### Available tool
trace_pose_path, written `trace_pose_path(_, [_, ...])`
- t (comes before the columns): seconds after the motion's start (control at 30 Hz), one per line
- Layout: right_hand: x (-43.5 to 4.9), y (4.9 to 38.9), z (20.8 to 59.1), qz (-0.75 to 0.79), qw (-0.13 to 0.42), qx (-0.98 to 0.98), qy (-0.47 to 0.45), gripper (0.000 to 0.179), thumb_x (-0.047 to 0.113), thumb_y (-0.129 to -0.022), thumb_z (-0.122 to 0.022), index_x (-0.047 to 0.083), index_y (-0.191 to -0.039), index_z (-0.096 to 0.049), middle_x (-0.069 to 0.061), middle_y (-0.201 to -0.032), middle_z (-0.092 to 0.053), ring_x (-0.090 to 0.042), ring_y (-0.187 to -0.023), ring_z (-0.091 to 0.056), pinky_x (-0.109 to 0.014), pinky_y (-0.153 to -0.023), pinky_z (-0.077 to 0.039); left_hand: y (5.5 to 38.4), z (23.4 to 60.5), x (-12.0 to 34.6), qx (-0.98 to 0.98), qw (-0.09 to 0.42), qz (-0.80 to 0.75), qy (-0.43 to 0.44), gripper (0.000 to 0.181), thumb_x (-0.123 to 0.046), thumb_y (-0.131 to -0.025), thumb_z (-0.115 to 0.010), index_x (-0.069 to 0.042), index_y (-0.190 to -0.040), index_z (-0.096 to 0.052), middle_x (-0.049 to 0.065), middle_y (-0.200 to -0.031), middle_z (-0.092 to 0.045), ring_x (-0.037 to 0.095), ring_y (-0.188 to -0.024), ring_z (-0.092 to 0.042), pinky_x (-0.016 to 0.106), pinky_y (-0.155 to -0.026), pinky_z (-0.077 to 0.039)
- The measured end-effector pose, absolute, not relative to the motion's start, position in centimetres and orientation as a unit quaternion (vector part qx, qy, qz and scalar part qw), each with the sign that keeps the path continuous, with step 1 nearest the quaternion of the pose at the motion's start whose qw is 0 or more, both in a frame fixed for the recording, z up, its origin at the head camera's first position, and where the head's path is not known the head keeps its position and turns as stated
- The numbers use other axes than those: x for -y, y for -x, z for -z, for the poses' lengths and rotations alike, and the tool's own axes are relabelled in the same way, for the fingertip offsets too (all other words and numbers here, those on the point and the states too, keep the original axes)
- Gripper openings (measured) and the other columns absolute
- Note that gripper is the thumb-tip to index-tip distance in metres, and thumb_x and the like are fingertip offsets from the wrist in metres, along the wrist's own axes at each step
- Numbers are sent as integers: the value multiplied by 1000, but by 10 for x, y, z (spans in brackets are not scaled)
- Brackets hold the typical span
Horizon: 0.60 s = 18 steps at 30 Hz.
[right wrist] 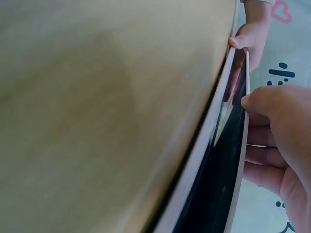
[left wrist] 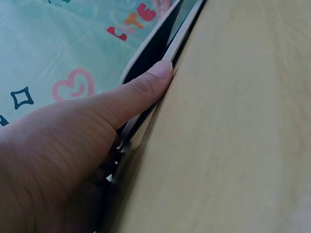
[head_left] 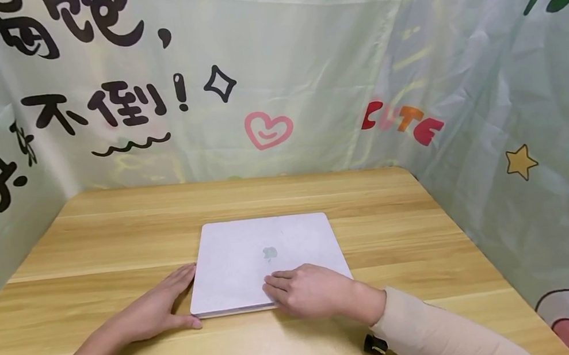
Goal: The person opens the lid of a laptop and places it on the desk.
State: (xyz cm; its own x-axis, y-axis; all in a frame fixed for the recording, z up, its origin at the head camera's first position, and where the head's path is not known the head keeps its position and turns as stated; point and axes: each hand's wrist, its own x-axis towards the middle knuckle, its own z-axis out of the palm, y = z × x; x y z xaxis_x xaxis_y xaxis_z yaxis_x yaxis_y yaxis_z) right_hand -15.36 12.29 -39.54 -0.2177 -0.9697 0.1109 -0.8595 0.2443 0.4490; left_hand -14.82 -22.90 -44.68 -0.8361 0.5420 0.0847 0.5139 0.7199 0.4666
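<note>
Observed lying on light-brown, flat wooden tabletop (head_left: 317,191): silver, rectangular metal laptop (head_left: 241,263), near middle. Set apart slightly along near edge: lid (head_left: 239,240) above base (right wrist: 209,131). Located on lid, centrally: grey apple-shaped logo (head_left: 270,253). Positioned against left edge: bare left hand (head_left: 160,306), thumb (head_left: 190,321) at near-left corner. Positioned over near edge, right of centre: bare right hand (head_left: 317,291), fingertips (head_left: 273,283) in front of logo. Standing behind tabletop, and along left and right sides: pale-green printed fabric backdrop (head_left: 313,53). Noted on rear section, behind laptop: pink outlined heart (head_left: 268,134). Noted on right-hand section, beyond tabletop's edge: yellow five-pointed star (head_left: 521,163).
</note>
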Motion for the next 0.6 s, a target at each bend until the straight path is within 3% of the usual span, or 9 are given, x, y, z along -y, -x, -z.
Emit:
trace_pose_path(0.37, [-125, 153, 388, 128, 253, 744, -605, 29, 15, -92, -58, 5, -116, -70, -6, -113, -71, -15, -101, -68, -27, -88, -54, 147, 449, 228, -921, 16, -256, -294, 108, -65, -75, -71, 3, -150, -33, 18, -156, -28, 38, -143, -25, 11, -111, -5])
trace_pose_path(0.47, [-124, 153, 385, 112, 279, 737, -605, 27, 11, -91, -57, 5, -114, -70, -5, -109, -72, -15, -98, -69, -27, -87, -54, 146, 448, 228, -920, 16, -258, -293, 105, -65, -76, -70, 1, -149, -36, 19, -156, -30, 39, -142, -26, 20, -115, -11])
trace_pose_path(0.53, [-123, 152, 383, 102, 289, 735, -605, 28, 10, -93, -56, 7, -117, -69, -3, -110, -71, -15, -99, -68, -27, -88, -54, 146, 447, 228, -920, 15, -258, -296, 102, -65, -76, -70, 0, -148, -38, 20, -155, -30, 40, -142, -26, 33, -117, -18])
trace_pose_path(0.6, [-121, 150, 381, 101, 294, 735, -603, 28, 9, -95, -56, 8, -120, -68, -2, -112, -71, -15, -100, -67, -27, -89, -53, 146, 446, 228, -919, 21, -262, -293, 100, -64, -76, -71, -2, -148, -40, 20, -155, -30, 40, -143, -25, 32, -117, -18])
